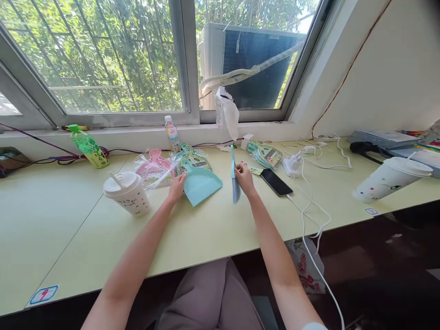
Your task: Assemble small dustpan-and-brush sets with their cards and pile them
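A light blue dustpan is gripped at its left side by my left hand, its wide edge tipped toward me above the table. My right hand is closed round a small light blue brush, held upright and seen edge-on, its lower part a little blurred. A gap separates the brush from the dustpan. Behind the dustpan lie a green dustpan set and a pink set in clear plastic wrap. Past my right hand is another wrapped blue-green set.
A white lidded cup stands left, and another cup leans right. A phone on a white cable lies right of my hand. A green bottle, a clear bottle and a charger are toward the window.
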A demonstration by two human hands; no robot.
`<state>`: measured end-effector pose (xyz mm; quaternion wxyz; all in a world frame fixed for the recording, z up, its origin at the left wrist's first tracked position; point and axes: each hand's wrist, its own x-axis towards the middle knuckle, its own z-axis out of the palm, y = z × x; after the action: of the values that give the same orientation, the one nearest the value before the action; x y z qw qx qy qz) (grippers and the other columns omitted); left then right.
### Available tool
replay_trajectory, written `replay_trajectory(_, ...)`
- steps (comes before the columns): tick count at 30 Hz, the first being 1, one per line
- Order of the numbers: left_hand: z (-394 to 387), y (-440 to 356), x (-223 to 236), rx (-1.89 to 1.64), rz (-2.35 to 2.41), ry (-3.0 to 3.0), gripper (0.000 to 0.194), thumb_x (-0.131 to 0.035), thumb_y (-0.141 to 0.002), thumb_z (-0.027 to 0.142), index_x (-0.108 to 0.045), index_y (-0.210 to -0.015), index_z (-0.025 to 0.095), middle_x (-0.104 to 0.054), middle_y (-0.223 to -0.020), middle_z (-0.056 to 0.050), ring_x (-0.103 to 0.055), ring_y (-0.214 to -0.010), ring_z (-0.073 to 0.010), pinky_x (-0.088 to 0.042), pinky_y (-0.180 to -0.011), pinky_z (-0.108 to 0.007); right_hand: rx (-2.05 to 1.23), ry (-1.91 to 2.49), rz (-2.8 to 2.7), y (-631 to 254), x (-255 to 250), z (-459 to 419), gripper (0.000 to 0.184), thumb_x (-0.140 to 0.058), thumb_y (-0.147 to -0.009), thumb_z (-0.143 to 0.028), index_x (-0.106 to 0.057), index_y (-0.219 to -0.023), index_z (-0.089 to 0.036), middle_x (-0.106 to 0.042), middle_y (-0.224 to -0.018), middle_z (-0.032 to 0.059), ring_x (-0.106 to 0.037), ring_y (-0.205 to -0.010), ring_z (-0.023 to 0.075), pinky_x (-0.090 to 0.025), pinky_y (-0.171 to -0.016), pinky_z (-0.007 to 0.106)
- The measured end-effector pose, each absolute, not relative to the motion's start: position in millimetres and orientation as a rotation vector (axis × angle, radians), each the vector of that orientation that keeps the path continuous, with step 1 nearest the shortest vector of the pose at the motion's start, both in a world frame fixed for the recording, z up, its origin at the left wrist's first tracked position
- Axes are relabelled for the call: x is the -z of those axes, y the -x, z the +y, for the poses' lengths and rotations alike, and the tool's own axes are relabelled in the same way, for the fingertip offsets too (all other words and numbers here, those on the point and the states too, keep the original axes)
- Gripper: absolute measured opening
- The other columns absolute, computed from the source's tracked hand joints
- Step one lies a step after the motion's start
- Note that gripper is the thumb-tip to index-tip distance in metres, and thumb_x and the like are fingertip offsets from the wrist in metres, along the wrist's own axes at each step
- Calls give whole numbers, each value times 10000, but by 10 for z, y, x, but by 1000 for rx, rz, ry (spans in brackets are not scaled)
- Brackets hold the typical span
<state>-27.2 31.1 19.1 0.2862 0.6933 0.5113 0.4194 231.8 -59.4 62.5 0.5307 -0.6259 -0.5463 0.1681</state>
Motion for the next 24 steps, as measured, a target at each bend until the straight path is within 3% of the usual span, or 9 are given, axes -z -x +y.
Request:
replay_trajectory(4,238,300,-261,-917,1314,-1981,398,-394,-831,494,-462,-572,200,-384,-484,18,-402,-474,-139,-272,-514,-264,33,2140,-1391,-2539,-449,-609,163,-558,-795,-329,-600,-822,-174,-629,-974,155,-539,-994,279,-422,-777,364)
replay_trajectory(8,111,218,-260,-788,1321,-2251,411,-436,-817,478,-474,-520,196,-443,-489,-3,-406,-511,-140,-236,-523,-265,55,2336,-1551,-2546,-296,-603,204,-572,-791,-250,-646,-941,-134,-606,-1094,209,-507,-1092,313,-437,-807,387)
replay_trajectory(11,94,205,-241,-721,1329,-2320,427,-440,-827,469,-457,-495,201,-448,-487,-8,-384,-503,-141,-214,-528,-279,45,2332,-1589,-2521,-290,-594,216,-556,-792,-235,-659,-956,-139,-614,-1084,197,-520,-1081,314,-438,-798,388)
replay_trajectory(15,99,191,-210,-671,1322,-2347,473,-436,-842,418,-357,-426,208,-340,-454,4,-314,-475,-134,-184,-544,-299,81,2265,-1530,-2568,-360,-597,170,-572,-771,-237,-655,-900,-162,-647,-1019,161,-554,-1025,301,-425,-776,376)
replay_trajectory(20,-8,60,-165,-742,1376,-2337,454,-473,-808,349,-324,-403,207,-304,-434,7,-302,-453,-132,-185,-538,-301,-47,1890,-1501,-2618,-508,-636,173,-565,-790,-358,-618,-870,-214,-666,-973,62,-580,-921,228,-421,-749,327)
replay_trajectory(24,-127,-74,-134,-808,1422,-2357,475,-482,-798,374,-298,-392,211,-291,-397,-4,-329,-443,-143,-204,-516,-300,79,1667,-1575,-2523,-649,-703,165,-571,-797,-371,-608,-839,-216,-661,-937,68,-548,-995,245,-404,-804,335)
